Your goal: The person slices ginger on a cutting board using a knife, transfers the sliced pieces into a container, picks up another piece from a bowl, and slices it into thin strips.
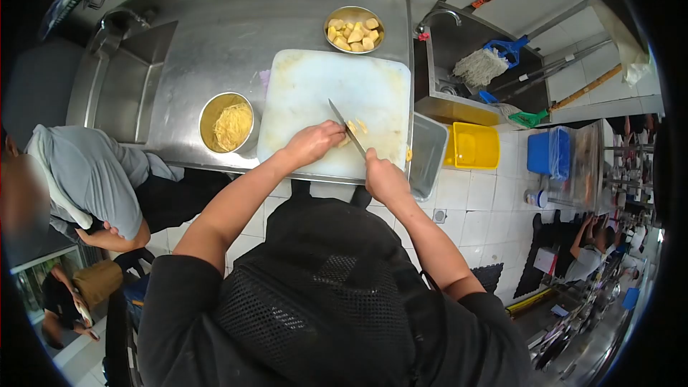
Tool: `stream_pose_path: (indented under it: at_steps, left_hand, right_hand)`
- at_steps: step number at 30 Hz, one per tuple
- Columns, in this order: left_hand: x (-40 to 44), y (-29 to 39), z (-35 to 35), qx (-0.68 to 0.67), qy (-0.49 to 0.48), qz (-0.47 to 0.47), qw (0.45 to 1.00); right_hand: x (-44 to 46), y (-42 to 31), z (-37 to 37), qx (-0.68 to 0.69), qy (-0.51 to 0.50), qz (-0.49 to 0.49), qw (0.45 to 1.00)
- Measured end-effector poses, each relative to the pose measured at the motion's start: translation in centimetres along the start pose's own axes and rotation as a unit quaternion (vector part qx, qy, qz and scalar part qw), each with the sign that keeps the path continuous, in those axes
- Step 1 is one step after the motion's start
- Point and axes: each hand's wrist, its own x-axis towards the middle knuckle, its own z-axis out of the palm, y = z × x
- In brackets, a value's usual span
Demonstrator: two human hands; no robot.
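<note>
A white cutting board (pixel 308 82) lies on the steel counter. My right hand (pixel 385 178) is closed round the handle of a kitchen knife (pixel 348 126), its blade slanting up and left across the board. Close to the blade, my left hand (pixel 315 142) has its fingers curled down on a pale yellow piece of food, mostly hidden, perhaps potato. Cut yellow slices (pixel 357 126) rest on the board just right of the blade. Thin yellow strips (pixel 233 127) fill much of a steel bowl (pixel 206 129) to the left. Behind the board, another steel bowl (pixel 384 36) holds peeled yellow chunks (pixel 355 32).
A grey bin (pixel 428 150) and a yellow tub (pixel 476 145) stand right of the counter. A sink (pixel 129 93) is at far left; a mop (pixel 480 68) lies in another sink at right. A person in a grey shirt (pixel 100 172) stands close on the left.
</note>
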Motion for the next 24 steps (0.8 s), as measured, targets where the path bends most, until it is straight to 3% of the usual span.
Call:
stream_pose_path:
  at_steps: [8, 19, 24]
  left_hand:
    - [-0.2, 0.1, 0.0, 0.004, 0.020, 0.008, 1.000]
    - [-0.4, 0.1, 0.1, -0.017, 0.029, -0.004, 0.999]
    - [-0.4, -0.1, 0.4, -0.014, 0.040, -0.004, 0.999]
  right_hand:
    - [1.0, 1.2, 2.7, 0.004, 0.029, -0.002, 1.000]
    - [-2.0, -1.3, -1.5, -0.011, -0.018, 0.011, 1.000]
    - [0.7, -0.3, 1.5, -0.003, 0.010, 0.006, 1.000]
